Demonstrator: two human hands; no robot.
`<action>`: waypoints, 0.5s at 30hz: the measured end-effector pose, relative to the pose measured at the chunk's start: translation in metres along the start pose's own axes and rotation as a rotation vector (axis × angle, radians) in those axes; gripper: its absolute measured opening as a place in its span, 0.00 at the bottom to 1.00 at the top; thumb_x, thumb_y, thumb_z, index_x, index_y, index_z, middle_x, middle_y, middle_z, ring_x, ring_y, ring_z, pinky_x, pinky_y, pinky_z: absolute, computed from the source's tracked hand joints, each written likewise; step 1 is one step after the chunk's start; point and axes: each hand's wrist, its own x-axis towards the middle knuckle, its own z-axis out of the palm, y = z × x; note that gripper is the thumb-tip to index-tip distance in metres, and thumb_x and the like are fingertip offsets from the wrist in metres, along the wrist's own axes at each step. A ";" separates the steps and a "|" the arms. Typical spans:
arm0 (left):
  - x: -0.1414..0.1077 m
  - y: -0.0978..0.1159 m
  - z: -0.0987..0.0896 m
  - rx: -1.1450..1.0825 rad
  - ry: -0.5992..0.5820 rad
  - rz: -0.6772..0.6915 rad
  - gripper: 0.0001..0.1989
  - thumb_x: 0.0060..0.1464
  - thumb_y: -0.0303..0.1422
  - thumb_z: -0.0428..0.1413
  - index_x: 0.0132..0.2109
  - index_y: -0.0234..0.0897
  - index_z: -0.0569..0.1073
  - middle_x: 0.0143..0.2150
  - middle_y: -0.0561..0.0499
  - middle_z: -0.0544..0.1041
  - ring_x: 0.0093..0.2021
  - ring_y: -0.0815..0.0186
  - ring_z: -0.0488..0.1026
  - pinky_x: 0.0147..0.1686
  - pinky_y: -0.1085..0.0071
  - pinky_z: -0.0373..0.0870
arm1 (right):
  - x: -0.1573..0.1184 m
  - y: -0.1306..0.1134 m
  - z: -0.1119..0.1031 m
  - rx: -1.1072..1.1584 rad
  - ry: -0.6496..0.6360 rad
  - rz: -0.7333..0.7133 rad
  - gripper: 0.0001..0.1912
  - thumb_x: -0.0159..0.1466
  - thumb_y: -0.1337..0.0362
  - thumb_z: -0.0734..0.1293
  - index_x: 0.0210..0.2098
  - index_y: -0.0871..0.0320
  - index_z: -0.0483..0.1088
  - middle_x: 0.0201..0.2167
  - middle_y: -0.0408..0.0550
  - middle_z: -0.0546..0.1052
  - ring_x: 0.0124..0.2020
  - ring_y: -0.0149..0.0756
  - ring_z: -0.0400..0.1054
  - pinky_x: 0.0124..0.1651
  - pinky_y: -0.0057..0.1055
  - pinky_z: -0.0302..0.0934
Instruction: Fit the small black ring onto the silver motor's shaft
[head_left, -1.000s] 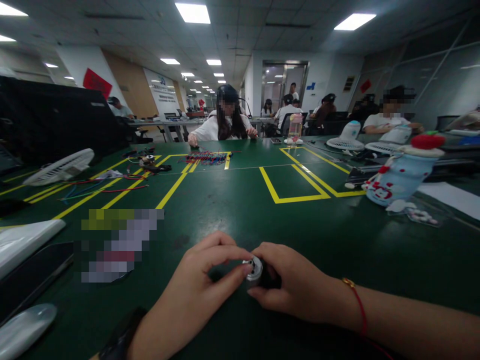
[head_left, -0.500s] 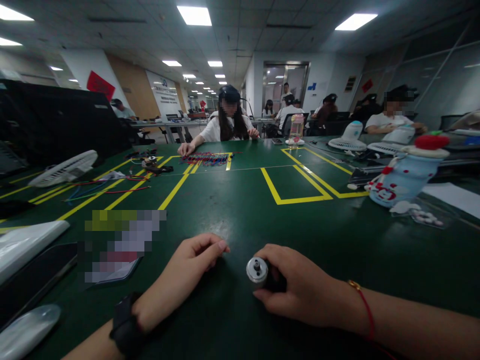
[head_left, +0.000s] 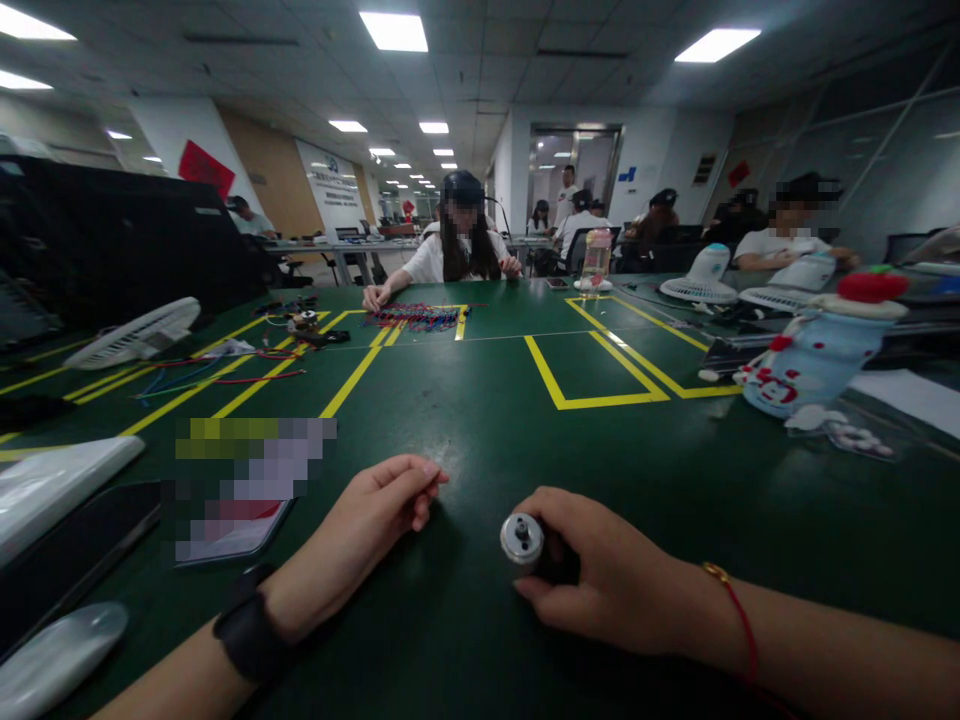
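A round metal cylinder (head_left: 523, 540), perhaps a small motor, has a silver face with a short central shaft turned toward the camera. My right hand (head_left: 600, 570) is wrapped round its darker body just above the green table (head_left: 480, 440). To the left, my left hand (head_left: 390, 500) is closed, thumb and index fingertips pressed together. Whatever it may pinch is too small or hidden to make out. The two hands are apart, and a black band circles the left wrist.
Left lie a blurred card (head_left: 255, 500), a white mouse (head_left: 64, 640), wires (head_left: 247, 378) and a white fan (head_left: 135, 332). A blue bottle (head_left: 817, 350) stands right. Across the table a person (head_left: 465, 240) touches red and blue wires (head_left: 427, 318).
My left hand has moved slightly left and turned, showing more of its curled fingers. The view has shifted a little; my right hand still holds the cylinder.
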 end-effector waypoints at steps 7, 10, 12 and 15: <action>-0.015 0.007 0.011 0.627 -0.228 0.201 0.06 0.55 0.35 0.57 0.38 0.39 0.75 0.32 0.54 0.71 0.30 0.66 0.66 0.29 0.73 0.61 | 0.000 0.003 0.002 -0.008 0.012 -0.011 0.14 0.54 0.68 0.68 0.40 0.57 0.67 0.32 0.42 0.71 0.29 0.31 0.62 0.29 0.27 0.55; -0.021 0.010 0.019 0.686 -0.244 0.257 0.10 0.55 0.37 0.58 0.44 0.43 0.74 0.34 0.54 0.71 0.31 0.66 0.67 0.29 0.72 0.63 | 0.001 0.005 0.003 -0.013 0.016 -0.021 0.14 0.54 0.67 0.68 0.40 0.57 0.66 0.33 0.43 0.71 0.29 0.31 0.62 0.29 0.28 0.55; -0.024 0.013 0.024 0.655 -0.216 0.297 0.11 0.57 0.38 0.57 0.46 0.44 0.73 0.35 0.54 0.72 0.32 0.66 0.67 0.30 0.72 0.63 | 0.001 0.005 0.003 -0.028 0.014 -0.030 0.13 0.55 0.67 0.68 0.39 0.57 0.66 0.33 0.43 0.71 0.29 0.31 0.62 0.29 0.28 0.54; -0.025 0.016 0.033 0.635 -0.196 0.365 0.08 0.59 0.38 0.55 0.44 0.44 0.76 0.38 0.53 0.73 0.34 0.66 0.69 0.31 0.72 0.63 | 0.003 0.004 0.003 -0.062 -0.005 -0.037 0.10 0.55 0.66 0.68 0.36 0.58 0.66 0.30 0.42 0.69 0.27 0.30 0.60 0.28 0.27 0.53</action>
